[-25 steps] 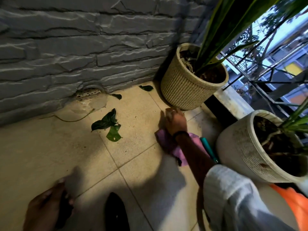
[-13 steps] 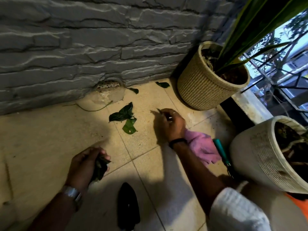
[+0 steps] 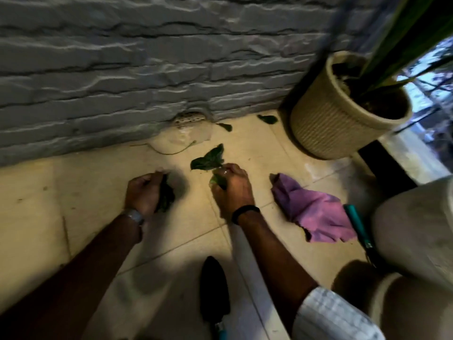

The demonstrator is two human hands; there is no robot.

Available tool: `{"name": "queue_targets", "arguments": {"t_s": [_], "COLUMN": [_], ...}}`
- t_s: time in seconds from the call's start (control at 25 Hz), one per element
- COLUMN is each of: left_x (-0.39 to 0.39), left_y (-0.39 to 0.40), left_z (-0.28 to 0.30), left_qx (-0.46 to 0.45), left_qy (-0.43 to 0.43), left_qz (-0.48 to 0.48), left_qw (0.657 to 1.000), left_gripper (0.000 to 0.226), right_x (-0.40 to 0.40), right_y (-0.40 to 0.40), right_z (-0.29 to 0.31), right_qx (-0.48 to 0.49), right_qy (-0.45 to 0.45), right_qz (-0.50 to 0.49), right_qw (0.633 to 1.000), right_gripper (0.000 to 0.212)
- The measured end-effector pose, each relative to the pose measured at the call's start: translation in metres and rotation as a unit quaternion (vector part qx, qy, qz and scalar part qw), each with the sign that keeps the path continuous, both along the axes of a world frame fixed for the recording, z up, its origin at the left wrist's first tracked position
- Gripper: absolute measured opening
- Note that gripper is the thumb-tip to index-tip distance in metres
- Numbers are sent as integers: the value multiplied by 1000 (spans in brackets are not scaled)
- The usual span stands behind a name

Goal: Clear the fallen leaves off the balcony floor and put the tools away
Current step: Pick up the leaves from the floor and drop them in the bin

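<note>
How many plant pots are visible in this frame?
3. A woven pot stands against the stone wall, a pale pot sits at the right edge, and a third pot is partly visible at lower right.

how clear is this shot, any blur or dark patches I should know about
Head view: soft with motion blur throughout, worst at the woven pot and right edge; dim, warm light on the tiles; the forearms cast heavy shadows, leaving the trowel nearly black; wide-angle bending at the edges; leaves in the left hand and right hand read only as dark shapes.
</note>
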State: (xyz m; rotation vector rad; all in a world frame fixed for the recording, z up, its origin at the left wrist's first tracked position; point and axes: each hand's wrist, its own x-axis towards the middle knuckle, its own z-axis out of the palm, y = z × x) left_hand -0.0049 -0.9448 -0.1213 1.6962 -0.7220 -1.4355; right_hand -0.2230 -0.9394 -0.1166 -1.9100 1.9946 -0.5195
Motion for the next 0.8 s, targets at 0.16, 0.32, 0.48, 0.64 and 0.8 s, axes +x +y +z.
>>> {"name": "queue_targets", "arguments": {"t_s": [0.16,0.32,0.48,0.64,0.8], "left_x": [5,2,3,11,9], "left_y": [15,23,28,32,32], "left_z": [-3,0,3,0,16], "left_qx": [7,4,19,33,56], "left_qy": [33,49,52,28,22], "left_qz": [-19,-15,-1,89,76], "left_qw": [999,999,998,995,995], "left_gripper": [33,20,32,38,42], "right_x": [13,70,109,100,52], "right_y": [35,59,82,82,20], "right_z": [-5,21,26,36,22], "right_qx": [-31,-34,-53,-32,-76], "right_qy": [-113,-250,-210,-262,-216], "right_qz": [-26,-75,50,71,-29], "right_qw": [993,965,975,962,973], "right_gripper": [23,21,26,30,30]}}
